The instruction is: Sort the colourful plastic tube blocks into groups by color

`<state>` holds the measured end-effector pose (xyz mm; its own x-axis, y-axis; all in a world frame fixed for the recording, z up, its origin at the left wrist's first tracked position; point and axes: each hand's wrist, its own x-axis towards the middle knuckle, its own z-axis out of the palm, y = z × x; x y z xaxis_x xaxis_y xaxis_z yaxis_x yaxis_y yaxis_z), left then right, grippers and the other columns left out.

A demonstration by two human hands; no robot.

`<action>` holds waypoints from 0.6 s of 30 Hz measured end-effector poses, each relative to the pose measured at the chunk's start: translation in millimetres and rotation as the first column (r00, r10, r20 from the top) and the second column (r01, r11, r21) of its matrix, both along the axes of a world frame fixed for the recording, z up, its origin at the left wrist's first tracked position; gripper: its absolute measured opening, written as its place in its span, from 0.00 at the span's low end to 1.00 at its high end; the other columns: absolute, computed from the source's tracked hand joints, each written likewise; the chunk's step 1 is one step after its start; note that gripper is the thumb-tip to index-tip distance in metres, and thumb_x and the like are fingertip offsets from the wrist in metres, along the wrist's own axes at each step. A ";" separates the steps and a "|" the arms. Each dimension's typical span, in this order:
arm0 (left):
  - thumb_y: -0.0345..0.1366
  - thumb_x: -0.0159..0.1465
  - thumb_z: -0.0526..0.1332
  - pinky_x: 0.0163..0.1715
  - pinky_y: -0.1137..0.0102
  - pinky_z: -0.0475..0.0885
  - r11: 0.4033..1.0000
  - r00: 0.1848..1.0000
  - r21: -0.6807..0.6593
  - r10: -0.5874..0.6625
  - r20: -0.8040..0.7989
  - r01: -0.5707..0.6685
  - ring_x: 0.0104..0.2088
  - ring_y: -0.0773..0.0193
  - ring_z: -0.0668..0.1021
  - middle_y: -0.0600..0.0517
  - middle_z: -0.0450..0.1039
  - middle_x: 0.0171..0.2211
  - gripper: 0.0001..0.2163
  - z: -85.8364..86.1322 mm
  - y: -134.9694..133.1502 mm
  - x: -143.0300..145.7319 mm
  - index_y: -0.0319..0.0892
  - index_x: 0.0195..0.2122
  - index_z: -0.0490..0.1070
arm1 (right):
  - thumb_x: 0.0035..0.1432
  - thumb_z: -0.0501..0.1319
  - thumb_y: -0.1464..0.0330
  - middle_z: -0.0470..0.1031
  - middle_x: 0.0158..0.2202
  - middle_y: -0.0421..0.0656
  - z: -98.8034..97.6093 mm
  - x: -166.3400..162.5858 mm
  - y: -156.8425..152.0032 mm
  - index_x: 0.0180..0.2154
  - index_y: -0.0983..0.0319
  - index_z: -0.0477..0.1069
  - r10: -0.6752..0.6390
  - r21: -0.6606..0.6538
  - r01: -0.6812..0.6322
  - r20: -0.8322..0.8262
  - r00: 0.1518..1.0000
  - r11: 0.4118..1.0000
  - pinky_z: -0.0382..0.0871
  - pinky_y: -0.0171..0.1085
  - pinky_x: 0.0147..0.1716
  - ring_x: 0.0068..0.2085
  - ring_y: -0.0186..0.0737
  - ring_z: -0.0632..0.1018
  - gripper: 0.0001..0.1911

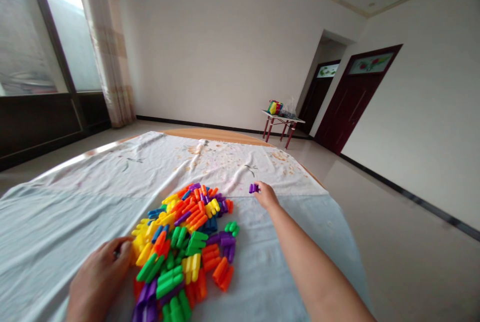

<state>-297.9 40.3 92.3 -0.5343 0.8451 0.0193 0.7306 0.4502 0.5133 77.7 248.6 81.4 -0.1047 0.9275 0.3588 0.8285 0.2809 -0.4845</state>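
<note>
The table [217, 135] bore a cloth [90, 217] short of its far edge. A mixed-colour pile [179, 236] of blocks lay well in from the right edge. The left hand [98, 272] curled at the pile's left side; whether it gripped could not be determined. The right hand [267, 196], nearer the right edge, pinched a purple block [253, 188].

Purple piece [253, 188]: small, tube-shaped, in your grip at two o'clock from the heap [180, 237]; its exact tilt you can't well judge here. Your heap: multicoloured plastic pieces, jumbled, overlapping, orange toward twelve, yellow at ten, green and purple toward six.
</note>
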 end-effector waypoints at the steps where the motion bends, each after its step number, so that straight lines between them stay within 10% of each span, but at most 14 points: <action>1: 0.46 0.60 0.43 0.38 0.65 0.66 1.000 1.000 0.009 -0.001 0.001 0.001 0.42 0.54 0.74 0.46 0.73 0.44 0.21 0.1 -0.2 -0.4 0.44 0.41 0.71 | 0.47 0.59 0.77 0.75 0.42 0.45 -2.3 -1.2 5.2 0.45 0.62 0.70 0.006 -0.009 -0.006 0.002 1.000 1.000 0.67 0.39 0.44 0.41 0.40 0.76 0.20; 18: 0.44 0.61 0.44 0.37 0.65 0.66 0.999 1.000 0.049 0.000 -0.005 0.000 0.42 0.54 0.74 0.46 0.73 0.44 0.20 1.5 -1.1 1.2 0.43 0.41 0.72 | 0.49 0.56 0.76 0.72 0.44 0.48 9.5 -23.7 -16.1 0.45 0.62 0.70 0.075 0.061 -0.069 -0.099 0.992 0.996 0.64 0.41 0.48 0.45 0.41 0.73 0.19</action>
